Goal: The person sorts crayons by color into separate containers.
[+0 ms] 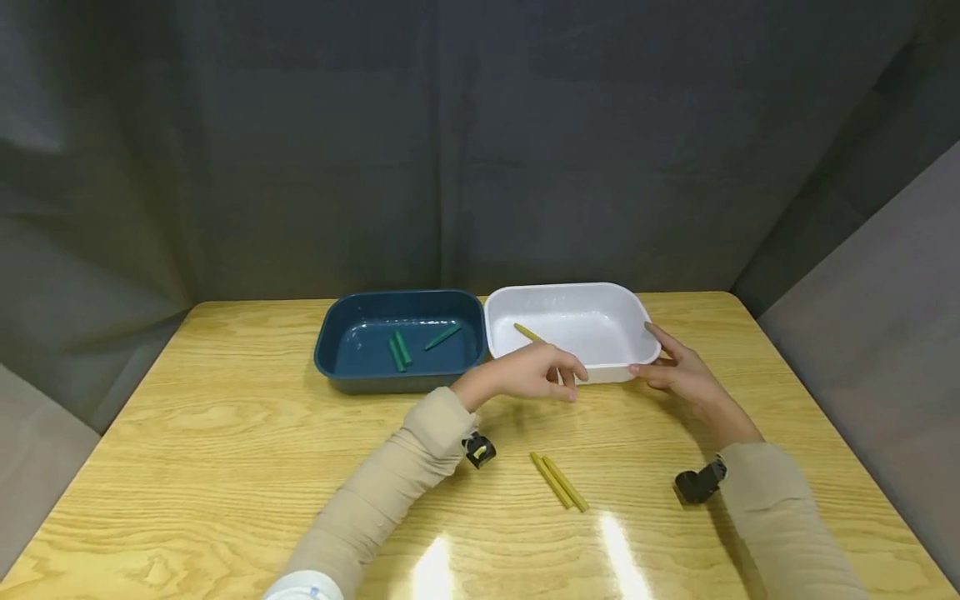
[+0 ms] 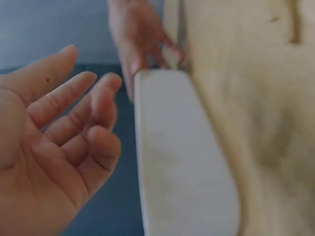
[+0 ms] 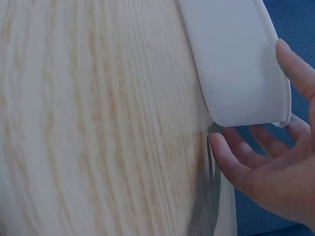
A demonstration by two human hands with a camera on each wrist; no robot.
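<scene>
Resting state: white tray [image 1: 600, 367] sits flat on the wooden table [image 1: 225, 433], its left side touching the blue tray [image 1: 352, 379].
Right hand: right hand [image 1: 686, 375] lies against the white tray's near right corner, fingers straight along the wall and rim, thumb at the front edge; nothing is curled round the tray. The right wrist view shows the fingertips [image 3: 293, 61] touching the rim from outside.
Left hand: left hand [image 1: 528, 373] hovers just before the tray's near wall, fingers relaxed and slightly bent, holding nothing; the left wrist view shows the palm [image 2: 44, 162] open beside the white wall [image 2: 182, 157].
Inside white tray: one yellow stick [image 1: 528, 333] lies near the left wall.
Inside blue tray: three green sticks [image 1: 408, 343] lie on the floor.
On table: two yellow sticks [image 1: 558, 482] lie side by side, touching, near the person, between the two sleeves.
Risk, sliding: with only flat fingers on one corner, a push would likely swing the white tray against the blue one rather than move it straight.
Risk, spill: lifting by that corner alone could tilt the tray and roll the stick out.
Risk, sleeve: a forearm drawn back could sweep the loose pair off the table.
</scene>
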